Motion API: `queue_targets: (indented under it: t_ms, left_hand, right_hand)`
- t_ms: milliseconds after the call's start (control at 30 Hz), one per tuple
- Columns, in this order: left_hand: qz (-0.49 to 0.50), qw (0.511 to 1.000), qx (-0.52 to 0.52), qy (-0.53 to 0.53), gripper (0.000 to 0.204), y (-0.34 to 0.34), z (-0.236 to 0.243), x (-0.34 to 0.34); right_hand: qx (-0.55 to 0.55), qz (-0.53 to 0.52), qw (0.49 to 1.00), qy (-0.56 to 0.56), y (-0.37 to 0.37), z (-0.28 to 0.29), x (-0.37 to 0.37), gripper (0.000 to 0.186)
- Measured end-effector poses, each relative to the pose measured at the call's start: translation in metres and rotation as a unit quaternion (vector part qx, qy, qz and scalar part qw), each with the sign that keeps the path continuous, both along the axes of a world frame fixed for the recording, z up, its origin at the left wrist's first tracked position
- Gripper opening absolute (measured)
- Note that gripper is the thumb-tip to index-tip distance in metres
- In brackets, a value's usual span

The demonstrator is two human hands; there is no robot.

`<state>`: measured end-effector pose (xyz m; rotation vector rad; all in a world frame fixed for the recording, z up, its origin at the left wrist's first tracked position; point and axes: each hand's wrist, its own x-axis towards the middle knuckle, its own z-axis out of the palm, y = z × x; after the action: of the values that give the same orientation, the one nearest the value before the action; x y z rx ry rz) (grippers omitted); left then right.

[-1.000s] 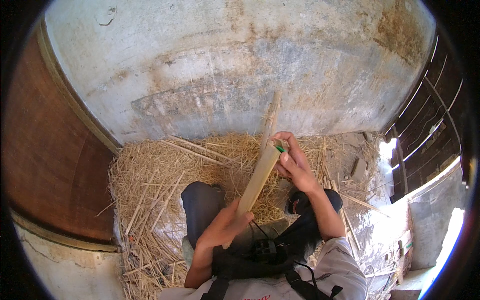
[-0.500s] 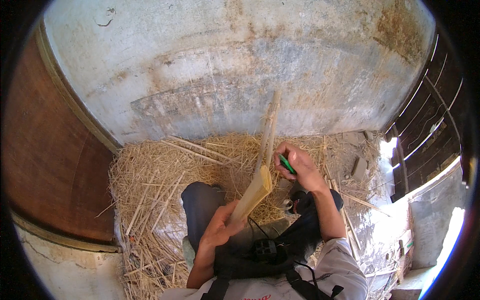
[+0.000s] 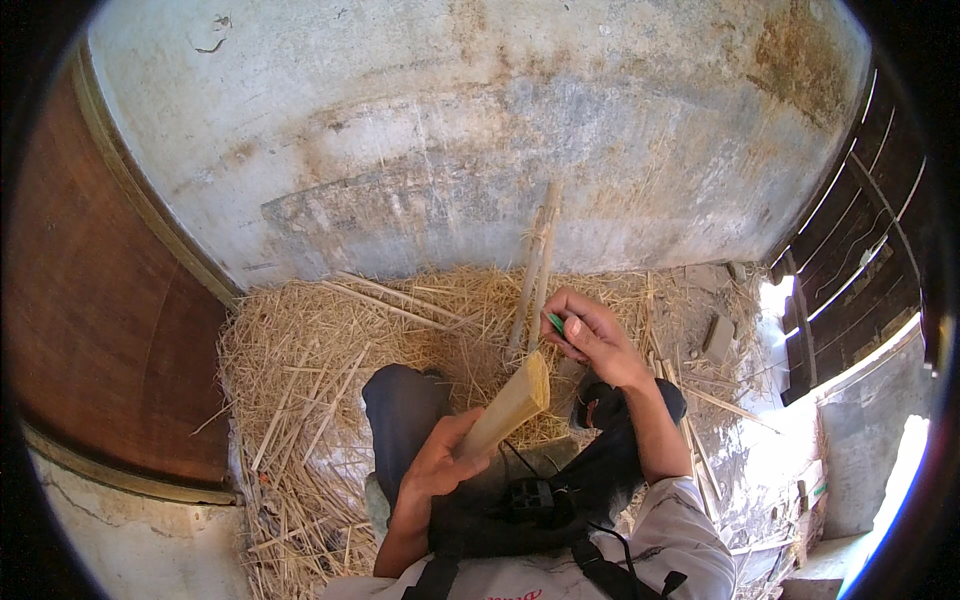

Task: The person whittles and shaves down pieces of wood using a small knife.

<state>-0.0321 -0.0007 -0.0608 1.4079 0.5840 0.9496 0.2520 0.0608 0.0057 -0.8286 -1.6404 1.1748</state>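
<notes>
My left hand is wrapped round the lower part of a pale, flat length of wood or split bamboo, held at a slant over my lap. Its yellowish cut end points up and away from me. Just beyond that end, my right hand is closed on a small green object. Only a bit of green shows between the fingers, so its kind is hidden. A small gap separates the right hand from the wood's end. Behind the hands, a pair of pale poles leans upright against the wall.
Straw and shavings cover the floor, with loose strips lying on top. A weathered wall rises in front. To the left is a brown panel; a brick-like block and dark boards are at the right.
The wood's upper end has dropped slightly toward me and turned, showing more of its cut face. The green object in my right hand has shifted a little to the left.
</notes>
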Motion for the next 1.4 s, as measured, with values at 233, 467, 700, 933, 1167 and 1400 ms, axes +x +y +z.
queue_targets:
  t_ms: [233,467,700,933,1167,1400]
  left_hand:
    - [0.041,0.997,-0.018,0.064,0.032,-0.006,0.006,-0.002]
    - [0.103,0.98,0.029,0.166,0.03,-0.017,0.038,0.005]
    - [0.12,0.98,0.024,0.158,0.029,-0.021,0.042,0.006]
    - [0.169,0.97,0.046,0.17,0.026,-0.025,0.047,0.007]
    - [0.252,0.944,0.077,0.201,0.028,-0.033,0.062,0.015]
    - [0.308,0.92,0.132,0.202,0.034,-0.031,0.068,0.023]
  right_hand:
    - [-0.02,0.011,1.0,0.001,0.001,-0.002,-0.002,0.048]
    - [-0.032,0.012,0.998,0.049,-0.001,-0.003,-0.008,0.047]
    - [-0.038,0.022,0.997,0.066,0.001,-0.003,-0.009,0.048]
    - [0.006,-0.092,0.994,0.064,0.001,-0.012,-0.009,0.047]
    - [0.369,-0.245,0.891,-0.095,-0.006,-0.004,-0.015,0.041]
    - [0.436,-0.146,0.86,-0.222,-0.013,-0.005,-0.03,0.035]
